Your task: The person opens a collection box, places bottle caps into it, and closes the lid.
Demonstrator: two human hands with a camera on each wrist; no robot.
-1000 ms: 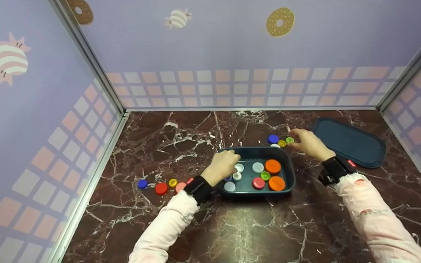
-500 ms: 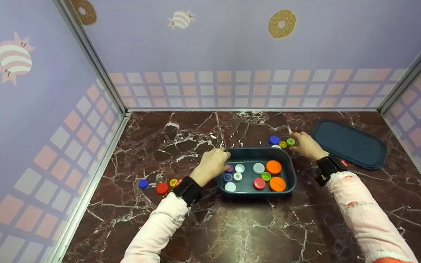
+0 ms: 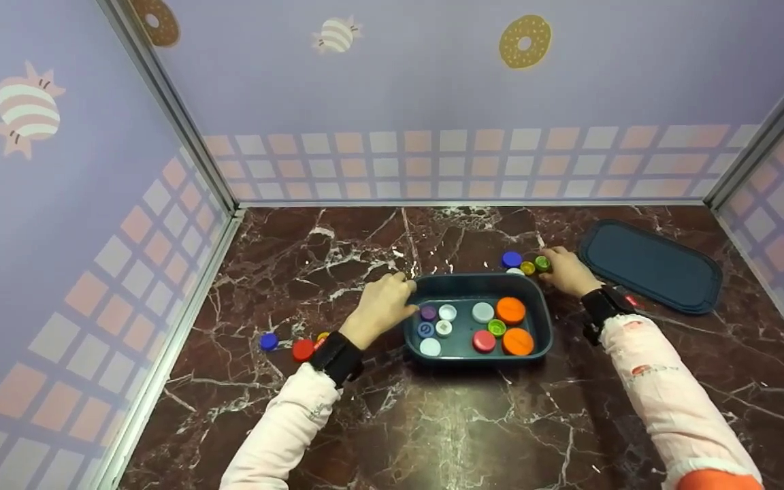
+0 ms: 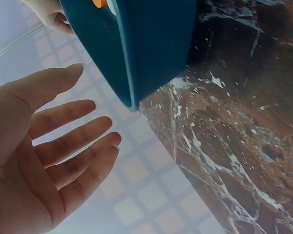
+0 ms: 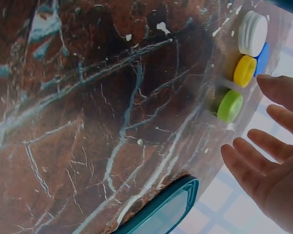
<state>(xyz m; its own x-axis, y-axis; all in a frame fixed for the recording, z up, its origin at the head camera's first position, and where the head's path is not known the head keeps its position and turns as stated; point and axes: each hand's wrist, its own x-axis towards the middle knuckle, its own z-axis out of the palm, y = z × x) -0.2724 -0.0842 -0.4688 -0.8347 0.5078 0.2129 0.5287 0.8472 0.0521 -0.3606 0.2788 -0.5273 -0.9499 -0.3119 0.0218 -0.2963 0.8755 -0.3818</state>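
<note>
My left hand [image 3: 382, 306] hovers over the left rim of the dark teal box [image 3: 477, 358], fingers spread and bare in the left wrist view. Purple [image 3: 428, 313], blue [image 3: 425, 330] and white bottle caps lie inside near it; orange [image 3: 510, 310], red [image 3: 484, 341], green and pale grey ones fill the right part. Behind the box's right corner, the fingertips of my right hand [image 3: 569, 272] are close beside a green bottle cap [image 3: 542, 263]. In the right wrist view a gap shows between those relaxed fingers and the green cap [image 5: 230, 106]. Yellow [image 5: 245, 71], blue [image 5: 262, 59] and white [image 5: 253, 34] caps cluster alongside.
A dark teal lid [image 3: 650, 265] lies flat at the back right, beyond my right hand. Left of the box, a blue cap [image 3: 268, 341], a red cap [image 3: 303, 350] and a partly covered yellow cap [image 3: 322, 336] sit on the marble-patterned table. Patterned walls enclose the back and sides.
My left hand has withdrawn leftward from over the box, uncovering the purple and blue caps inside. My right hand has stayed by the green cap, its forearm shifting slightly left.
</note>
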